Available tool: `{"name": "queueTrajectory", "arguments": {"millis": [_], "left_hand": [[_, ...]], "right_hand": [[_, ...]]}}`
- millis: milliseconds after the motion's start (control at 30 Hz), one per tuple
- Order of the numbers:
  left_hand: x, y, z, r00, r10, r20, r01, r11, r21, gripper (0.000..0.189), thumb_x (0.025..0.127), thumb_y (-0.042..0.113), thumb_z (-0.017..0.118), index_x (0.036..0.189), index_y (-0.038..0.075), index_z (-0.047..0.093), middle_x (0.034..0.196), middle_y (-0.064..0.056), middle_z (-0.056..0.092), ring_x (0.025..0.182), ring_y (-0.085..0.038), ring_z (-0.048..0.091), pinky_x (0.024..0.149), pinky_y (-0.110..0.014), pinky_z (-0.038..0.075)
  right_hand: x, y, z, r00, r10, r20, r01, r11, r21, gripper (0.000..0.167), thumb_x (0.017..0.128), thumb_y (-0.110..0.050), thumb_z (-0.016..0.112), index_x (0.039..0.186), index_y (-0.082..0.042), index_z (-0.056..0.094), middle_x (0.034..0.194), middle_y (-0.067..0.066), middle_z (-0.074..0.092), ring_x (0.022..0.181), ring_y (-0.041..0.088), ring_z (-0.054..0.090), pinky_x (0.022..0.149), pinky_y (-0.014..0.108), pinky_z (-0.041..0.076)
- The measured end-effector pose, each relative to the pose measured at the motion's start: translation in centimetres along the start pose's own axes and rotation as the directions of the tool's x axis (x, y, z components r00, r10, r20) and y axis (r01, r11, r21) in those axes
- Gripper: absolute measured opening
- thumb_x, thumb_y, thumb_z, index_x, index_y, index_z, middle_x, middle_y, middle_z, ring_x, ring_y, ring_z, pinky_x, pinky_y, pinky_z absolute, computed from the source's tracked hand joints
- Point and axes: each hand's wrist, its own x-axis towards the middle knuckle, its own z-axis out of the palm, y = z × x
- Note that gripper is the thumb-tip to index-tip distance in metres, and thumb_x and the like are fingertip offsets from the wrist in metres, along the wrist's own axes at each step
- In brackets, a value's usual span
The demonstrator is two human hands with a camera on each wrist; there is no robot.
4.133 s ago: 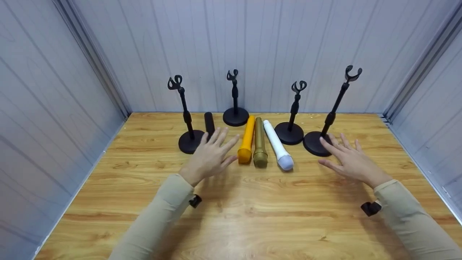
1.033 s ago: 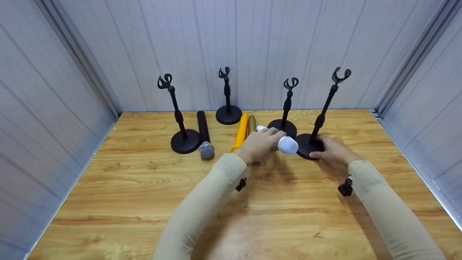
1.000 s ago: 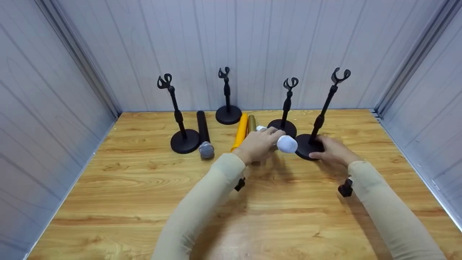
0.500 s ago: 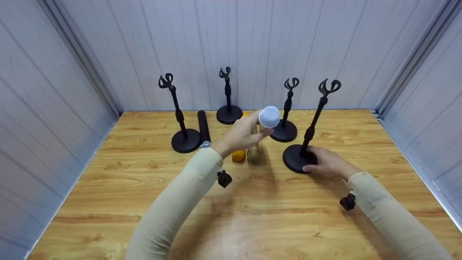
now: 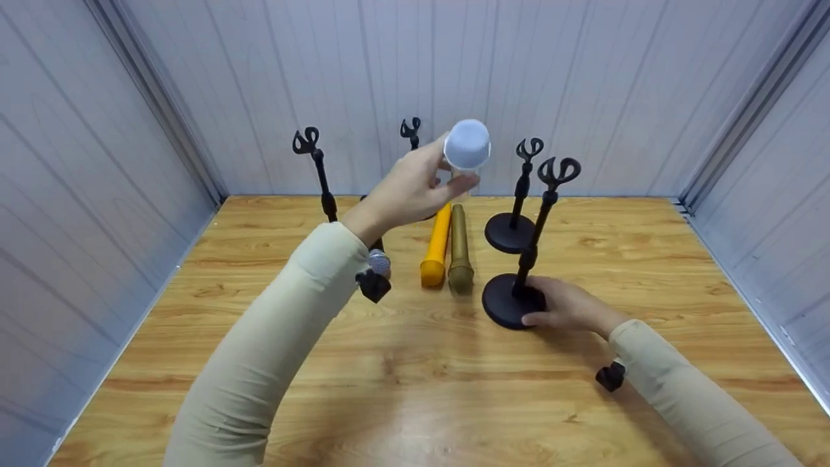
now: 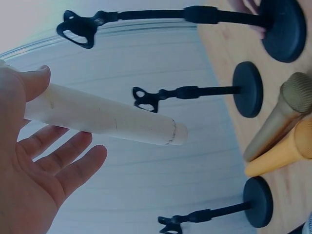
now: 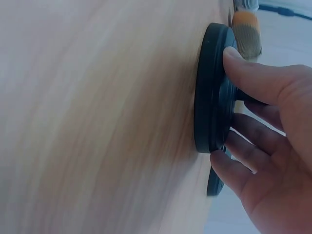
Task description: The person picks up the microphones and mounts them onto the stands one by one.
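Observation:
Raised above the table, my left hand (image 5: pixel 405 188) holds a white microphone (image 5: pixel 467 144) between thumb and fingers near its head. The left wrist view shows the white handle (image 6: pixel 107 114) pointing away from the palm, its tail end uncovered. With thumb and fingers my right hand (image 5: pixel 570 307) grips the round base of a black microphone stand (image 5: pixel 529 256). That base (image 7: pixel 208 92) is low at the tabletop in the right wrist view. The stand's clip (image 5: pixel 559 171) stands to the right of the white microphone, apart from it and holding nothing.
An orange microphone (image 5: pixel 437 250) and a gold microphone (image 5: pixel 460 250) lie side by side. A black microphone with a silver head (image 5: pixel 379 263) is partly hidden by the left arm. Other stands are at back right (image 5: pixel 509 232), back middle (image 5: pixel 410 128) and left (image 5: pixel 324 185). Panel walls (image 5: pixel 311 97) enclose the table.
My left hand has picked up the white microphone and lifted it, turning its head toward the camera. My right hand has taken the rightmost stand by its base and moved it leftward and nearer.

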Motion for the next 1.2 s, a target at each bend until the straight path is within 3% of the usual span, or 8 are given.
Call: {"name": "queueTrajectory", "arguments": {"millis": [233,400,567,833,933,1200], "left_hand": [[0.6,1.4,-1.7,1.0,-0.009,-0.023,0.008,0.997,-0.079,0.057,0.1,0.032,0.068,0.149,0.013,0.048,0.135,0.001,0.06,0.114,-0.011,0.062,0.092,-0.028,0.053],[1.1,1.8,-1.8,0.998,0.032,-0.055,-0.04,0.988,-0.152,0.055,0.1,0.028,0.067,0.148,0.009,0.048,0.135,-0.002,0.059,0.119,-0.009,0.057,0.099,-0.028,0.05],[1.6,2.6,-1.2,0.995,0.072,-0.062,-0.083,0.976,-0.203,0.057,0.1,0.024,0.067,0.15,0.006,0.045,0.14,-0.006,0.055,0.129,-0.008,0.051,0.104,-0.03,0.047],[1.6,4.0,0.0,0.979,0.197,-0.057,-0.202,0.973,-0.113,0.058,0.098,0.026,0.07,0.15,0.009,0.049,0.13,-0.008,0.054,0.124,-0.014,0.052,0.108,-0.034,0.041],[1.4,4.0,0.8,0.972,0.229,-0.049,-0.234,0.961,-0.15,0.056,0.098,0.025,0.071,0.148,0.01,0.051,0.126,-0.009,0.051,0.119,-0.015,0.052,0.106,-0.034,0.042],[1.0,2.8,2.3,0.956,0.284,-0.074,-0.293,0.935,-0.199,0.043,0.098,0.018,0.069,0.136,0.004,0.057,0.133,-0.007,0.05,0.121,-0.011,0.045,0.106,-0.03,0.04]], "right_hand": [[0.7,-1.8,1.3,0.993,-0.115,-0.003,0.115,0.993,0.016,0.052,0.089,-0.026,0.081,0.132,-0.004,0.059,0.121,0.009,0.066,0.111,0.025,0.063,0.096,0.048,0.05],[1.2,-3.3,2.2,0.991,-0.135,0.008,0.135,0.991,-0.019,0.046,0.088,-0.026,0.081,0.125,-0.007,0.061,0.113,0.004,0.067,0.102,0.021,0.063,0.09,0.045,0.052],[1.4,-4.6,3.0,0.991,-0.135,0.026,0.135,0.991,0.0,0.054,0.088,-0.026,0.081,0.132,-0.004,0.058,0.123,0.01,0.065,0.111,0.026,0.063,0.097,0.048,0.05],[1.7,-6.1,3.8,0.986,-0.163,0.035,0.163,0.986,-0.027,0.06,0.089,-0.028,0.08,0.137,-0.002,0.054,0.131,0.015,0.062,0.119,0.03,0.061,0.102,0.049,0.048],[1.9,-6.3,3.8,0.987,-0.156,0.032,0.157,0.987,-0.033,0.06,0.089,-0.028,0.081,0.137,-0.003,0.055,0.132,0.014,0.063,0.119,0.029,0.061,0.102,0.049,0.048],[2.4,-6.4,3.9,0.991,-0.119,0.059,0.12,0.993,-0.016,0.063,0.09,-0.029,0.08,0.141,-0.004,0.053,0.137,0.015,0.06,0.124,0.03,0.058,0.105,0.05,0.045]]}}
